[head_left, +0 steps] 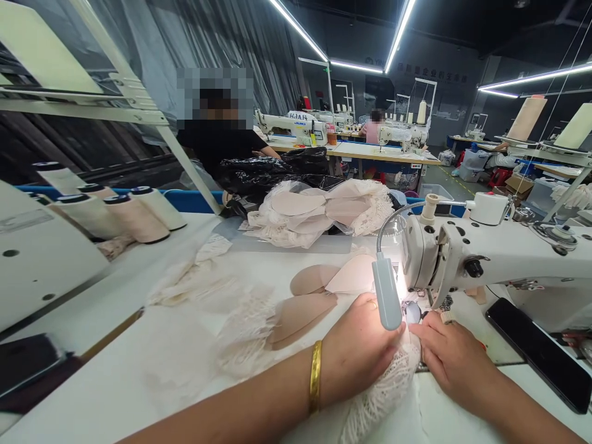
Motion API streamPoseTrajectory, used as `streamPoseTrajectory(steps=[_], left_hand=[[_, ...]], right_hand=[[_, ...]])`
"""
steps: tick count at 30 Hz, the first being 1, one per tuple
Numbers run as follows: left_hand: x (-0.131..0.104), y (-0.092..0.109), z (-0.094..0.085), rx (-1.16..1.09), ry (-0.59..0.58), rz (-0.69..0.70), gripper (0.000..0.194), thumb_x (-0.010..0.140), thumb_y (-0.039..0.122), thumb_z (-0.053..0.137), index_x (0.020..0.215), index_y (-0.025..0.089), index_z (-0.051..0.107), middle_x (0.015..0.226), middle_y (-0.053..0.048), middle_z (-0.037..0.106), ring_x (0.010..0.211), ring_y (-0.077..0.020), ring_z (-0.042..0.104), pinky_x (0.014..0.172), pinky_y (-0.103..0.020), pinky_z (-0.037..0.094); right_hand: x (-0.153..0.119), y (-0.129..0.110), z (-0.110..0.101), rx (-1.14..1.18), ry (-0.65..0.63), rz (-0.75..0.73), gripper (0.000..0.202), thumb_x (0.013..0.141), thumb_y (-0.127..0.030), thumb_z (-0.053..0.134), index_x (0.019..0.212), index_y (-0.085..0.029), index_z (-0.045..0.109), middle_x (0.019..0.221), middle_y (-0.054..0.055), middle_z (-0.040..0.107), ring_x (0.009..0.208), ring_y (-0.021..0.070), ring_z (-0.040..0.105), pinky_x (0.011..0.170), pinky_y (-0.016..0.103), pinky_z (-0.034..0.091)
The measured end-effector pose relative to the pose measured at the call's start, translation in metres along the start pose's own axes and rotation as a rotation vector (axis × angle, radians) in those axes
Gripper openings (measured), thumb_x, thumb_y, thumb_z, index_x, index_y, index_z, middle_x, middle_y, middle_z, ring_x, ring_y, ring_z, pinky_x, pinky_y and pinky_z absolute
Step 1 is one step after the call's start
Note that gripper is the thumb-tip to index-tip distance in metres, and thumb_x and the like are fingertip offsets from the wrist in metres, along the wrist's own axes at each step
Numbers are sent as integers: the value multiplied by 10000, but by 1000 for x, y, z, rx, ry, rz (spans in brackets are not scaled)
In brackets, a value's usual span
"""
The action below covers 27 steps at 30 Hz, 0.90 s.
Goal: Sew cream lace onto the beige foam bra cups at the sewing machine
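Note:
Cream lace fabric (386, 394) with a fringed edge runs from under the sewing machine's (485, 246) head down over the table's front. My left hand (358, 348), with a gold bangle on its wrist, is closed on the lace left of the needle area; the lamp partly covers its fingers. Close to the presser foot, my right hand (456, 357) has its fingers drawn together at the lace's right edge. Beige cup-shaped pieces (303, 314) with lace attached lie left of my left hand. A grey lamp (387, 296) on a bendy neck lights the sewing spot.
A heap of lace and beige cups (319, 209) lies at the table's back. Thread cones (134, 216) stand at the left below a metal frame. A black phone (539, 351) rests right of my right hand. A person in black (203, 145) sits beyond the table.

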<state>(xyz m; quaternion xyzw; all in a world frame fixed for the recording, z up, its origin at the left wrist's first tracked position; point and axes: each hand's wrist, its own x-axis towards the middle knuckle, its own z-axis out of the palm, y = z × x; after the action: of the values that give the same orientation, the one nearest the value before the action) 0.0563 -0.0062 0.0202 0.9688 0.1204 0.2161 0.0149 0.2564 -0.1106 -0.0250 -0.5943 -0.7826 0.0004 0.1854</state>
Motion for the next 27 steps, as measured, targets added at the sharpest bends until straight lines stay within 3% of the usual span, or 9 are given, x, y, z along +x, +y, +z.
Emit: streamPoseTrajectory(steps=[7,20,27], left_hand=[[1,-4,-1,-12,-66,1,140,824,105,564,772,200,476,818,8,591,729,-169,493,698,-340,373],[3,-8,-5,28,-118,13,169,767,70,596,758,194,482,836,-3,621,786,-193,552,742,-352,405],[0,-10,0,-24,-126,-14,112,797,107,613,844,200,573,914,-32,660,867,-218,597,800,-357,469]], right_hand=[[1,1,1,-9,28,-26,262,953,-64,376,888,-197,592,851,49,586,685,183,496,582,288,360],[1,3,0,-5,75,-64,279,934,-37,393,942,-194,623,827,44,582,664,175,484,575,279,373],[0,3,4,17,66,-43,263,957,-63,390,919,-201,610,852,45,583,698,184,512,595,293,401]])
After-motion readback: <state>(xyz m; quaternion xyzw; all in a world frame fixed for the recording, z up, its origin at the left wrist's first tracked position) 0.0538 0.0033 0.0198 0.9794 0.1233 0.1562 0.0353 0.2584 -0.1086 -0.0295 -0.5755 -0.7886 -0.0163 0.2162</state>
